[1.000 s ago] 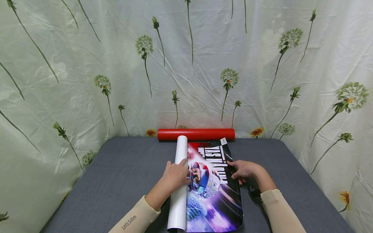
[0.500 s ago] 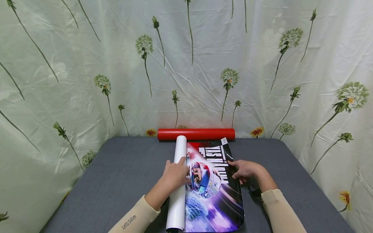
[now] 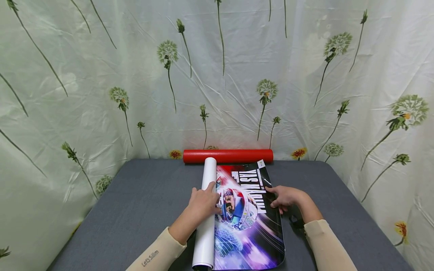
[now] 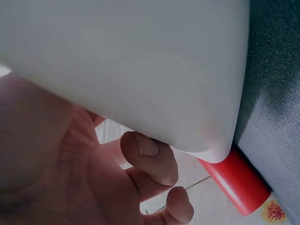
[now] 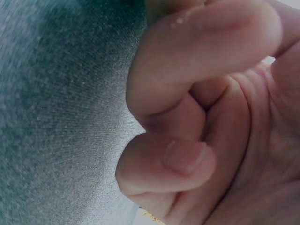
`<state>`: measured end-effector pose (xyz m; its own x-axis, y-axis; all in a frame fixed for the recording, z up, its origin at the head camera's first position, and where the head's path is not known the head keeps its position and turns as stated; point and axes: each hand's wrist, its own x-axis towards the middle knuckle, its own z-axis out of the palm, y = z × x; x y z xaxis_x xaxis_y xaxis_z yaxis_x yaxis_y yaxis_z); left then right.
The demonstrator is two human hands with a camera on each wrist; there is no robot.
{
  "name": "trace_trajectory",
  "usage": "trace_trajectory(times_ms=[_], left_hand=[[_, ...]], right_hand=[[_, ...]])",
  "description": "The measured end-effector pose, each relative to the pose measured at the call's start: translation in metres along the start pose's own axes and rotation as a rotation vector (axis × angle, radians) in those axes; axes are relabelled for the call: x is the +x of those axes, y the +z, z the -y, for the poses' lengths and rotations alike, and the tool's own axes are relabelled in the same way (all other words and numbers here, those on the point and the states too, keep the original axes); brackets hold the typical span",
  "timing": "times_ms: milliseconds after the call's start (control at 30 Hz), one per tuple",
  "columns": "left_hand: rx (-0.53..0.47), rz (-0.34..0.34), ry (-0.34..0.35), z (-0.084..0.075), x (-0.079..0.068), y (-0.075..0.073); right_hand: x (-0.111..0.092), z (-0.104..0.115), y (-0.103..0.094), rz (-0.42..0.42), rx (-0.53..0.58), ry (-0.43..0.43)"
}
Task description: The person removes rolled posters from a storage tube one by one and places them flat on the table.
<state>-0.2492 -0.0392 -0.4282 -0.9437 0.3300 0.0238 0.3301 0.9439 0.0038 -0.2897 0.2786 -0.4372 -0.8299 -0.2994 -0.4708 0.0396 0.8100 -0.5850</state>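
A glossy poster (image 3: 251, 241) with a racing helmet picture lies partly unrolled on the grey table. Its left part forms a white roll (image 3: 204, 237), standing lengthwise toward the back. My left hand (image 3: 202, 201) rests over this roll, fingers loosely bent; in the left wrist view the fingers (image 4: 154, 159) show beside its white surface. On the far side, my right hand (image 3: 286, 197) pinches the poster's dark right edge. The right wrist view shows its curled fingers (image 5: 164, 168) close to the table cloth, with the poster hidden there.
Behind the poster, a red tube (image 3: 228, 156) lies crosswise at the table's back edge. A pale curtain (image 3: 230, 94) printed with dandelions hangs behind and around the grey table (image 3: 152, 195).
The white roll has shifted slightly left, and a little more of the printed side shows. Its lower right corner has moved slightly right. Both hands stay almost where they were.
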Motion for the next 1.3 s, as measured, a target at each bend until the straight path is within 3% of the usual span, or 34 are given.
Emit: trace_trajectory(times_ms=[333, 567, 1300], left_hand=[[0.075, -0.033, 0.059, 0.0045, -0.0031, -0.0009], [0.063, 0.004, 0.033, 0.0028, -0.0019, -0.0008], [0.058, 0.02, 0.006, 0.0058, 0.0, -0.0033]], right_hand=[[0.0017, -0.0006, -0.0014, 0.006, 0.006, 0.006], [0.0011, -0.001, -0.0019, 0.004, 0.014, 0.006], [0.0009, -0.0024, -0.0036, -0.009, 0.006, 0.031]])
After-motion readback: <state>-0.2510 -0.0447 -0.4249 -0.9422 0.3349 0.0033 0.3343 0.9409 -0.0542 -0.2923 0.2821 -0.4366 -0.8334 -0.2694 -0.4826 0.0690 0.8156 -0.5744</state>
